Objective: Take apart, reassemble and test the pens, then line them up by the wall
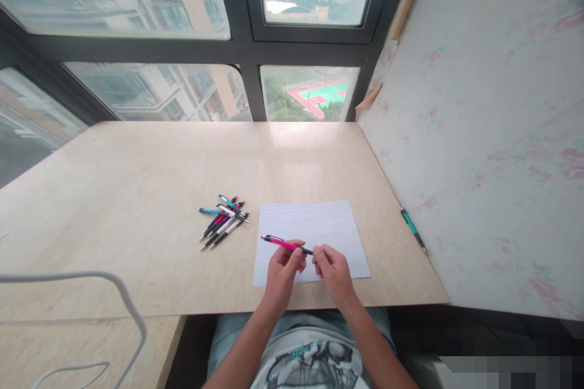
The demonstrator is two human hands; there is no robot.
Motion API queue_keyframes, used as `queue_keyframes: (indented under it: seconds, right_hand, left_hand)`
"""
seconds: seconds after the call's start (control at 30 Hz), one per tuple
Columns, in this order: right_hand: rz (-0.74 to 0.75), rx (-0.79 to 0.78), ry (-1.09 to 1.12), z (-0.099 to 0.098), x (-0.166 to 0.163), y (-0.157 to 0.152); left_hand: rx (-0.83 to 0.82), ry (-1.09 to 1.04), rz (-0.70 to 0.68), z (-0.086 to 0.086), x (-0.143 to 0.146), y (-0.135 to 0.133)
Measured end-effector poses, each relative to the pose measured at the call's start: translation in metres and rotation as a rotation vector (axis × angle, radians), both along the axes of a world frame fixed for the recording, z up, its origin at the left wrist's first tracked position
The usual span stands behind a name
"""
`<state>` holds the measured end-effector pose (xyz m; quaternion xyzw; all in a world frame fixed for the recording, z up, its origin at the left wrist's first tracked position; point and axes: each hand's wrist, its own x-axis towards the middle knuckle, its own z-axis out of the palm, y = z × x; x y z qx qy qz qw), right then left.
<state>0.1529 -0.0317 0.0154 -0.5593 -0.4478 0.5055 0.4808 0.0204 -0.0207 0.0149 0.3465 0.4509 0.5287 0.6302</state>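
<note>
Above a sheet of paper (310,228) with lines of handwriting near its top, I hold a pink and black pen (283,244). My left hand (286,262) pinches the pen around its black grip, with the clip end pointing left. At the tip end, the fingers of my right hand (332,264) are pinched together; the tip itself is hidden by them. A pile of several pens (223,222) in mixed colours lies on the table to the left of the paper.
A green and black pen (413,229) lies at the table's right edge against the flowered wall (493,152). A white cable (123,295) loops over the lower left. Windows (314,94) stand behind the pale table (150,170).
</note>
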Motion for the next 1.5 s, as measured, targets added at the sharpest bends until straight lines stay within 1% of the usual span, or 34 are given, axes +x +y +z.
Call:
queue_keyframes:
  seconds: [0.17,0.3,0.47,0.63,0.77,0.87,1.0,1.13,1.2,1.37,1.5]
  right_hand:
    - [0.021,-0.006,0.036,-0.005,0.003,0.003]
    - [0.01,0.014,0.039,-0.003,0.007,0.004]
    - [0.013,0.031,-0.017,-0.002,0.011,0.005]
    - [0.006,0.018,-0.015,-0.006,0.011,0.007]
    - [0.005,0.025,-0.093,-0.004,0.012,0.008]
    - [0.006,0.078,-0.173,0.0,0.012,0.008]
    - [0.017,0.164,-0.253,0.003,0.012,0.008]
    - [0.047,0.193,-0.259,0.002,0.014,0.008]
    - [0.053,0.196,-0.261,0.001,0.016,0.009]
    - [-0.005,0.162,-0.257,-0.002,0.018,0.009]
    - [-0.015,0.138,-0.236,-0.005,0.018,0.008]
  left_hand:
    - [0.013,-0.006,-0.036,0.003,0.003,0.003]
    - [0.001,0.025,-0.055,0.004,0.005,0.007]
    - [-0.006,-0.019,-0.059,0.001,0.006,0.008]
    - [-0.005,0.002,-0.084,-0.002,0.007,0.009]
    - [0.004,-0.004,-0.111,-0.005,0.006,0.012]
    - [-0.015,-0.049,-0.126,-0.008,0.005,0.014]
    - [-0.049,-0.084,-0.088,-0.01,0.006,0.014]
    - [-0.074,-0.062,-0.055,-0.009,0.006,0.012]
    - [-0.073,-0.05,-0.05,-0.009,0.005,0.012]
    - [-0.083,-0.063,-0.015,-0.005,0.004,0.012]
    - [-0.088,-0.072,-0.014,-0.002,0.004,0.011]
